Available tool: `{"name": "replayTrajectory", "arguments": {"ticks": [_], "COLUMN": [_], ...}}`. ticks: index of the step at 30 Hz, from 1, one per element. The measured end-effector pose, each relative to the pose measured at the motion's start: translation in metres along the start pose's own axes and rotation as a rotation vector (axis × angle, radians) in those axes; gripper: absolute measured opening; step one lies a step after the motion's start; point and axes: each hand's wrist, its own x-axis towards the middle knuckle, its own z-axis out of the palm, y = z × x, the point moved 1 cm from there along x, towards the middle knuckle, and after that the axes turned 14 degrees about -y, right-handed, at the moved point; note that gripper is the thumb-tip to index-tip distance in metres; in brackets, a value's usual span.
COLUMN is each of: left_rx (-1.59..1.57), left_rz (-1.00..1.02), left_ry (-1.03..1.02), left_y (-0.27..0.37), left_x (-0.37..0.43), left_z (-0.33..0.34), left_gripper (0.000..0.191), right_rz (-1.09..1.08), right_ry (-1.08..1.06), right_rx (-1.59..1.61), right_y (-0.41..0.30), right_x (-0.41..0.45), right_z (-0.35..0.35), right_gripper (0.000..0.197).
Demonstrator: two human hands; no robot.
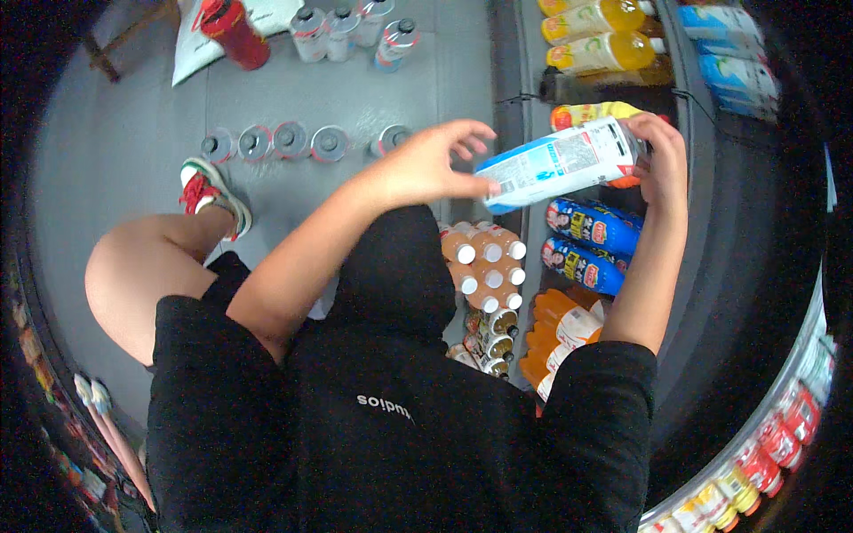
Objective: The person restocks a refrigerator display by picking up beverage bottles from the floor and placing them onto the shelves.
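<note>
A squarish bottle or carton [556,163] with a white-and-blue printed wrap is held tilted in the air in front of me. My right hand [656,156] grips its far right end, covering most of that end. At its left end is my left hand [446,160], fingers spread apart and thumb at the lower corner. Beneath the held item, a yellow-and-orange labelled bottle [586,114] lies on the shelf, partly hidden. Two blue-labelled bottles [590,246] lie just below, close to my right forearm.
Clear bottles with dark caps [330,143] stand in a row on the grey floor [300,93], with more behind [310,33]. A red bottle [233,33] stands by a white bag [193,56]. White-capped bottles [490,253] and orange drink bottles [563,333] sit right. Yellow drinks [600,53] lie above.
</note>
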Motion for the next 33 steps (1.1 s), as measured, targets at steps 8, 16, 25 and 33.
{"name": "replayTrajectory", "arguments": {"ticks": [8,16,25,33], "left_rx": [-0.011,-1.151,-0.838,0.110], "left_rz": [0.014,0.069,-0.014,0.402], "left_ry": [0.037,-0.645,-0.286,0.158], "left_y": [0.047,0.066,0.076,0.123], "left_x": [0.028,0.045,0.079,0.137], "left_z": [0.020,0.012,0.016,0.013], "left_gripper": [0.074,0.070,0.065,0.066], "right_rz": [-0.020,-0.230,-0.266,-0.536], "right_ry": [-0.014,-0.386,-0.078,0.193], "right_rx": [0.033,0.424,0.606,0.367], "right_y": [-0.059,-0.009,-0.003,-0.040], "right_x": [-0.010,-0.058,-0.034,-0.010], "right_z": [0.027,0.041,0.036,-0.009], "right_gripper": [0.024,0.074,0.059,0.057]}}
